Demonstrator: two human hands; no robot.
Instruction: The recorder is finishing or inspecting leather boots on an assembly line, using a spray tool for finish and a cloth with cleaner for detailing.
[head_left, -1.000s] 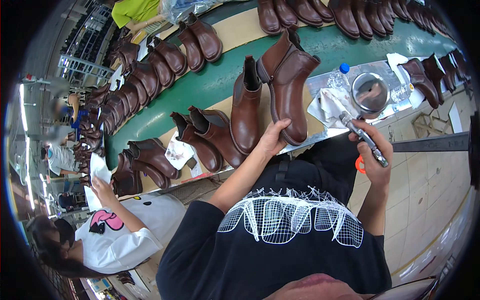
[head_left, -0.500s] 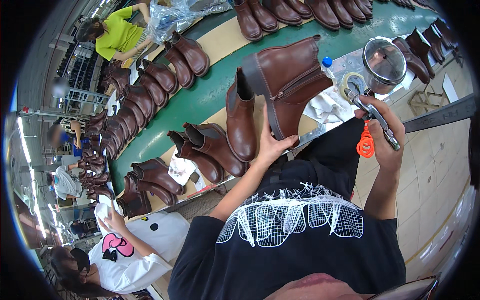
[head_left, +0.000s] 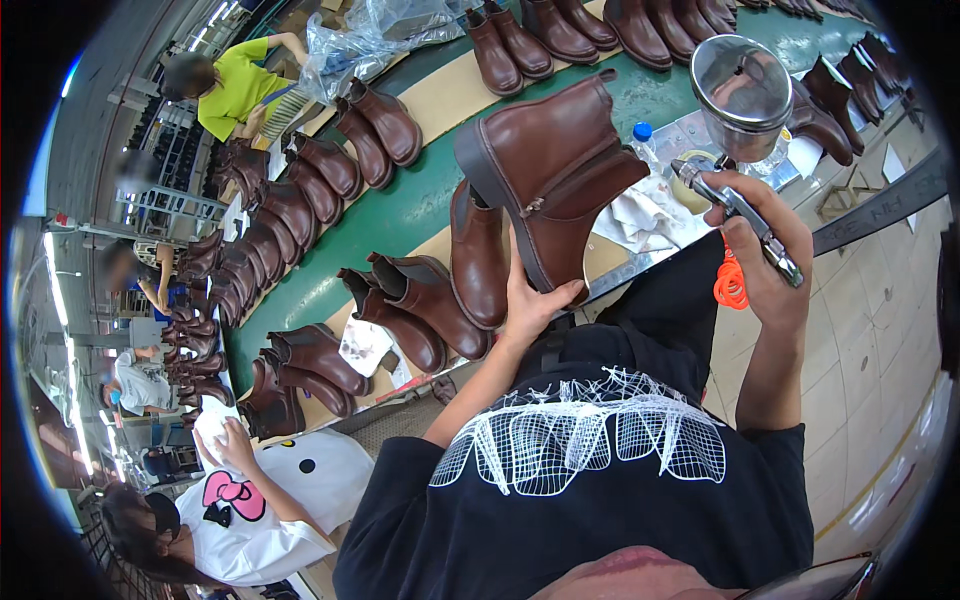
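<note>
In my left hand point(head_left: 537, 303) is a brown leather ankle boot point(head_left: 560, 165), gripped by its toe end with the sole turned left and the side zipper toward me. Another brown boot point(head_left: 478, 255) stands on the bench just behind it. My right hand point(head_left: 768, 240) is wrapped round a metal spray gun point(head_left: 738, 212) with a clear round cup point(head_left: 741, 95) on top. The gun's nozzle points left at the held boot, a short gap away. An orange coiled hose point(head_left: 731, 282) hangs below my right hand.
Brown boots point(head_left: 415, 300) line the green bench point(head_left: 440, 165) in rows. A white cloth point(head_left: 645, 212), a tape roll point(head_left: 693, 185) and a blue-capped bottle point(head_left: 643, 140) lie near the gun. At left, a person in white point(head_left: 270, 500) works close by; another in yellow-green point(head_left: 238, 90) is farther back.
The held boot has shifted left and tilted a little. The spray gun has moved slightly left, its cup swinging up and left. The person in white has brought both hands together on a white thing.
</note>
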